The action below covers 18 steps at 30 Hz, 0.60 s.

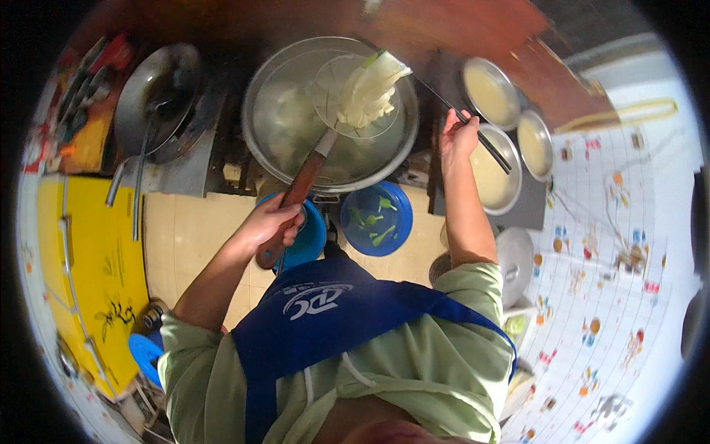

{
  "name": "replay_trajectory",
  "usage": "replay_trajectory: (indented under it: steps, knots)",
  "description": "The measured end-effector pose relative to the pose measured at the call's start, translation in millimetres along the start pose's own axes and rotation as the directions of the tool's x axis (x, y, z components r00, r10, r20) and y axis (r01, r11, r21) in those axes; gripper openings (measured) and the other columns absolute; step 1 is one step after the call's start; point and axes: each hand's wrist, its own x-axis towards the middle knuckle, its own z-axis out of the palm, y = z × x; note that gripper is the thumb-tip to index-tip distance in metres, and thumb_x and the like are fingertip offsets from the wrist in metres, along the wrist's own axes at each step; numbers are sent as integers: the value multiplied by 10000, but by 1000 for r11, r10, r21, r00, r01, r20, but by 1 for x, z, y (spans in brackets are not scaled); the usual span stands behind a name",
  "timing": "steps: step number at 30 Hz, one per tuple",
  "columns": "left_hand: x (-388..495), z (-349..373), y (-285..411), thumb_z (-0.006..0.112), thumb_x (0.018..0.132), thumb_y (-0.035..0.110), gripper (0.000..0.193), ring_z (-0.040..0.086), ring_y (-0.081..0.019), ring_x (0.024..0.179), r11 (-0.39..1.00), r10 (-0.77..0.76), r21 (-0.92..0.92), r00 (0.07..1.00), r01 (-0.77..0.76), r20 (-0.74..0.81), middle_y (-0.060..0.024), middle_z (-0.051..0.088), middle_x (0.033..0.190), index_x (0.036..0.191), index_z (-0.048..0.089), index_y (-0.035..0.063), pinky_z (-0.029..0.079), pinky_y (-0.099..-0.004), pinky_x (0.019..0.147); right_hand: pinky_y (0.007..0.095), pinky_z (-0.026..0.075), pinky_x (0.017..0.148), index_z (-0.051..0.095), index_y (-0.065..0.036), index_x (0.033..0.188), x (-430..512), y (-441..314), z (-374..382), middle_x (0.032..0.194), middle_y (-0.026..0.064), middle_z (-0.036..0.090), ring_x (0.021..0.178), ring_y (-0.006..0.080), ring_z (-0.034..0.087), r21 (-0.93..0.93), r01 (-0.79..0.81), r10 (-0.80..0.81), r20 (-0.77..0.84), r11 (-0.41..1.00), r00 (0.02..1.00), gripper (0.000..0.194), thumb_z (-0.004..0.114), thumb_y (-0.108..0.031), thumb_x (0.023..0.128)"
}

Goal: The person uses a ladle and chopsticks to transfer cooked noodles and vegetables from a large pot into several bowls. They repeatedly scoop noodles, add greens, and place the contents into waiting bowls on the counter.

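A wide metal pot (283, 150) of cloudy, steaming liquid stands before me. My left hand (277, 222) grips the wooden handle of a wire strainer (324, 125), whose round mesh is over the pot. Pale, wide noodle-like sheets (369, 94) with a bit of green rest on or hang just above the mesh; which of the two cannot be told. My right hand (461, 133), right of the pot, holds long dark chopsticks (444, 100) that slant up left to the pale food. Their far tips are partly hidden behind it.
Several metal bowls of pale liquid, one a large bowl (496, 172), stand at the right. A wok (158, 100) with a long-handled utensil (142, 177) sits left. Below the pot are a blue basin (376, 244) with green vegetable pieces and another blue container (310, 241). A yellow cabinet (94, 266) stands left.
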Motion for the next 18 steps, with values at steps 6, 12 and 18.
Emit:
replay_trajectory:
  steps: [6, 12, 18]
  knots:
    - [-9, 59, 24, 437, 885, 141, 253, 426, -88, 480, 961, -21, 273, 979, -35, 201, -39, 455, 732, 1107, 357, 51, 381, -226, 412, 304, 535, 687, 476, 50, 857, -18, -109, -120, 773, 135, 516, 684, 226, 563, 89, 292, -275, -168, 952, 947, 345, 384, -279, 899]
    - [49, 125, 9, 430, 862, 105, 186, 451, -90, 482, 865, -27, 479, 938, -152, 346, -43, 467, 701, 1018, 391, 12, 394, -244, 410, 272, 513, 562, 477, 18, 872, -84, -198, -177, 722, 130, 550, 565, 205, 582, -332, 573, -634, -110, 749, 765, 362, 377, -328, 908]
    - [106, 155, -23, 443, 863, 136, 326, 452, -99, 469, 601, -8, 756, 944, -259, 330, -46, 451, 679, 1147, 349, 6, 402, -267, 404, 278, 510, 547, 464, 11, 868, -107, -215, -226, 706, 127, 547, 560, 194, 586, -532, 569, -674, -3, 626, 739, 351, 361, -321, 917]
